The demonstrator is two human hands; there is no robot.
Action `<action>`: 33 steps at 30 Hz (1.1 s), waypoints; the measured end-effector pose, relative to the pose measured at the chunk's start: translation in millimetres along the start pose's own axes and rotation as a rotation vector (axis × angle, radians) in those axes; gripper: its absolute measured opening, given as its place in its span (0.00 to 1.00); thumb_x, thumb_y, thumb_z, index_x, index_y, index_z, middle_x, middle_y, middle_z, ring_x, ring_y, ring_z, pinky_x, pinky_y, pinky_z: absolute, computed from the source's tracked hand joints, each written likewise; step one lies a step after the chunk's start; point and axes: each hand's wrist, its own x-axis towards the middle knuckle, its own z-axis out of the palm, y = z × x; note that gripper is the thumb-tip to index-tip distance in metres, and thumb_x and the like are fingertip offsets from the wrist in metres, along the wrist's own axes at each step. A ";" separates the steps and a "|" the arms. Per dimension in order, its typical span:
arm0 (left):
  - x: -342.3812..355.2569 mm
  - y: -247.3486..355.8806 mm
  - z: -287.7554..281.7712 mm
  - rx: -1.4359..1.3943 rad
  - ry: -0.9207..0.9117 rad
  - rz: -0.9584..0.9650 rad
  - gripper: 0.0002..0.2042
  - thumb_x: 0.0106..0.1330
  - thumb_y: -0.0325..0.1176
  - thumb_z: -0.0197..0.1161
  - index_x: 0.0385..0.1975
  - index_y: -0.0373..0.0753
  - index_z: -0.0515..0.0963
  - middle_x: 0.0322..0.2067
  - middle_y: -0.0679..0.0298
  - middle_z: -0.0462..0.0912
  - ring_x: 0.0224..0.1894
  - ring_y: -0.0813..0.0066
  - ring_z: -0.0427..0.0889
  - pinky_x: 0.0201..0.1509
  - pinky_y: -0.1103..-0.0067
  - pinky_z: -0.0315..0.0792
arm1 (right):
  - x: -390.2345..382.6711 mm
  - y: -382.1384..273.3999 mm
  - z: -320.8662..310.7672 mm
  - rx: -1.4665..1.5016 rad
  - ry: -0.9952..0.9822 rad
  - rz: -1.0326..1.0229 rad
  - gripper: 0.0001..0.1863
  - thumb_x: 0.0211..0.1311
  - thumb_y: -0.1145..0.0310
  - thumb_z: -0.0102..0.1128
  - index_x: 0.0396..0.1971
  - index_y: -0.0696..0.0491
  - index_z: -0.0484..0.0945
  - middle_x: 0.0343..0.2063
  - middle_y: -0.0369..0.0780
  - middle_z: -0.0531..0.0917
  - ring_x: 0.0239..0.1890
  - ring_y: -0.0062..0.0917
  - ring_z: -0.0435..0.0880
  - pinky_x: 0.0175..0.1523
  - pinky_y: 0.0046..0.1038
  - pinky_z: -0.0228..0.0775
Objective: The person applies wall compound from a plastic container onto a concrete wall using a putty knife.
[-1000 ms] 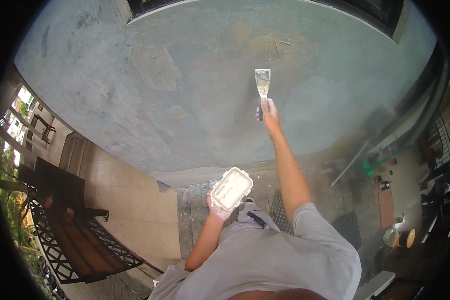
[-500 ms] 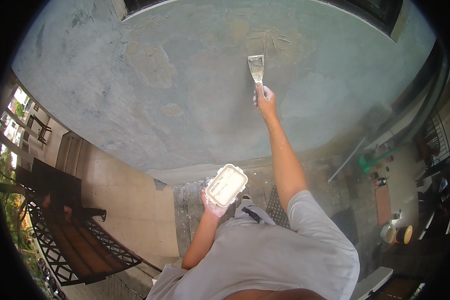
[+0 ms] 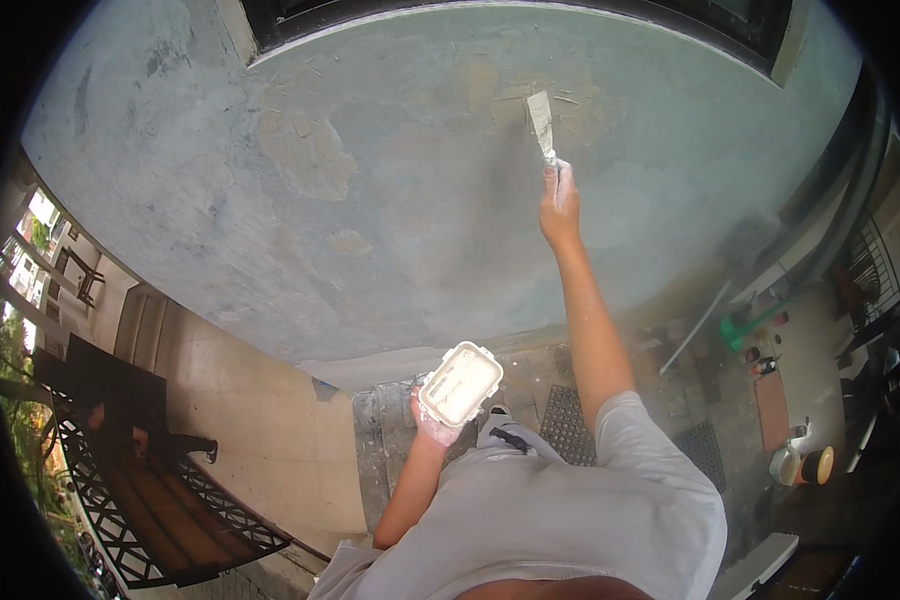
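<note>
In my right hand is a putty knife, its handle wrapped by whitened fingers. The blade, coated in pale filler, points up against or just off the grey-green wall; I cannot tell whether it touches. Behind it lies a tan filler patch with raised ridges. Low in front of my body, my left hand grips a white rectangular plastic container with clip tabs round its rim. White paste lines the inside of the container. My left fingers are partly hidden beneath it.
A dark-framed window borders the wall's top. Perforated mats lie on the floor by my feet. To the right are a green object, a pole and round containers. A bench with lattice sides stands left, with a person beside it.
My right hand has moved up and right along the wall, and the putty knife has turned so its blade shows narrower. The container has shifted slightly right and down in the view.
</note>
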 end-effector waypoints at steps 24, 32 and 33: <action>-7.2 -3.7 13.9 -0.009 0.109 0.018 0.35 0.64 0.53 0.47 0.69 0.38 0.62 0.67 0.47 0.64 0.65 0.41 0.69 0.58 0.49 0.75 | 9.4 -18.3 -21.6 -0.348 -0.049 -0.087 0.14 0.71 0.61 0.52 0.41 0.58 0.68 0.28 0.56 0.81 0.33 0.57 0.79 0.36 0.49 0.69; -13.4 -5.9 17.9 -0.018 0.067 -0.003 0.36 0.63 0.53 0.49 0.69 0.37 0.61 0.68 0.47 0.62 0.67 0.42 0.66 0.62 0.49 0.72 | -10.2 42.8 -30.0 -0.450 -0.205 0.024 0.14 0.72 0.60 0.50 0.40 0.58 0.65 0.31 0.58 0.80 0.36 0.59 0.78 0.38 0.51 0.68; -9.8 -4.9 16.3 0.024 0.043 0.005 0.36 0.63 0.53 0.49 0.69 0.37 0.61 0.68 0.47 0.62 0.67 0.42 0.66 0.63 0.50 0.71 | -22.2 57.0 -36.1 -0.434 -0.204 0.060 0.14 0.73 0.60 0.49 0.41 0.57 0.65 0.31 0.58 0.80 0.37 0.60 0.78 0.38 0.51 0.68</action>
